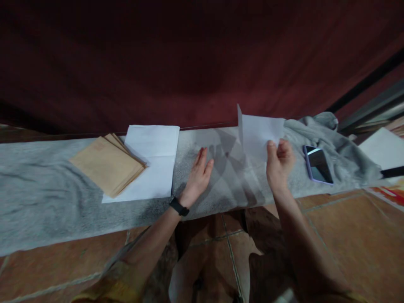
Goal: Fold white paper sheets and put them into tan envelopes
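Through the head camera I see my two bare hands over a long, narrow desk draped in grey cloth [217,202]. My right hand [279,164] pinches a creased white sheet [260,136] near its lower right corner, between thumb and curled fingers. The sheet is ahead and a little left of that grip, its left flap standing up; the shadows beside it suggest it is lifted off the cloth. Pinching only the corner looks like a way to leave most of the paper uncovered and the flap free to swing.

My left hand [198,174], with a dark wristband [179,206] behind it, holds nothing. Its fingers point forward and the thumb is set apart; I cannot tell whether it touches the cloth. Held open there, it seems ready to support or flatten paper.

Left of the left grip lie flat white sheets [154,168], with a fanned stack of brown envelopes [104,166] overlapping their left side. That placing probably puts both within left-hand reach, and the envelopes may weigh the paper down. Right of the right grip, a phone [318,165] in a purple case lies face up beside bunched cloth, likely set there to be out of the paper's way.
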{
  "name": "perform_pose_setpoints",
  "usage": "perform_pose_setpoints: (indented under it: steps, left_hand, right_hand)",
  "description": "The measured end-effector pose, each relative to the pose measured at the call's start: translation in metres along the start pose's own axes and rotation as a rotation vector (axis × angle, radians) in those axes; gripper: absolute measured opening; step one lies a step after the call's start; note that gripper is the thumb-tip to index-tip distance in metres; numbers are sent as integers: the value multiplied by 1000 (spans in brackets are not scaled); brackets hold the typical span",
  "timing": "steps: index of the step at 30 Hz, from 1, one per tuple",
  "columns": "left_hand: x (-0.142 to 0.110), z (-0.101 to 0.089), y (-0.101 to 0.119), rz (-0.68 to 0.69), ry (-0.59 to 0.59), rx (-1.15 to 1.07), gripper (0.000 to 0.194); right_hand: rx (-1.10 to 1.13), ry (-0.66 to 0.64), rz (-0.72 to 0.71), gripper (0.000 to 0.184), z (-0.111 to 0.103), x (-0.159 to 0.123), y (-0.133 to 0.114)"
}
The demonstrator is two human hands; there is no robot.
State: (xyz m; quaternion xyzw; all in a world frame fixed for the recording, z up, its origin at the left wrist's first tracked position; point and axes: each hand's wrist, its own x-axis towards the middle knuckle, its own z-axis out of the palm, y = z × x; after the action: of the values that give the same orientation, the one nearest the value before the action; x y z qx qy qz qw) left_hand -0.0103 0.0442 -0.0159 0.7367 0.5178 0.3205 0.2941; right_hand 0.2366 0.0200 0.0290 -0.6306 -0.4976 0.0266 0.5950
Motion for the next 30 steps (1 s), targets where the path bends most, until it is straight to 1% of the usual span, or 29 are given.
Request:
perform_pose_setpoints:
  steps: [3,6,8,10,13,15,16,19,20,21,24,26,28,30]
  left_hand:
    - [2,1,3,-132,-6,-232,55]
    - [3,1,7,-259,-13,-555,58]
    - [5,1,7,-307,-8,-753,61]
    - [6,0,5,-334,28,-877,63]
    - [9,-6,3,-345,111,-919,73]
    - [11,-12,3,-314,120,-880,70]
    - [11,-14,4,-299,101,-859,65]
    - [11,-19,4,-296,-20,-783,54]
    - [11,-19,3,-315,-37,-757,51]
    - [11,-18,1,-342,-29,-739,48]
    - [11,-15,-7,-434,69,-738,40]
    - [11,-13,-13,-456,114,-731,35]
    - [11,-12,-18,-441,133,-685,32]
    - [10,-12,-20,-428,135,-653,27]
  right_hand:
    - [85,-299,95,33,10,-14,-7]
    - [159,-584,159,34,22,-28,-12]
    - [189,-715,168,33,27,-35,-15]
    - [200,-778,172,33,29,-38,-17]
    - [215,-772,188,35,29,-37,-16]
    - [220,-755,199,36,29,-34,-14]
    - [215,-744,202,37,29,-32,-12]
    - [129,-702,165,39,30,-29,-7]
    - [73,-679,136,39,31,-29,-5]
    - [7,-650,99,39,31,-29,-5]
    - [-212,-556,-40,45,31,-30,-4]
    - [-324,-514,-136,49,31,-33,-6]
    - [-373,-521,-212,50,32,-39,-8]
    - [-364,-577,-260,49,35,-47,-10]
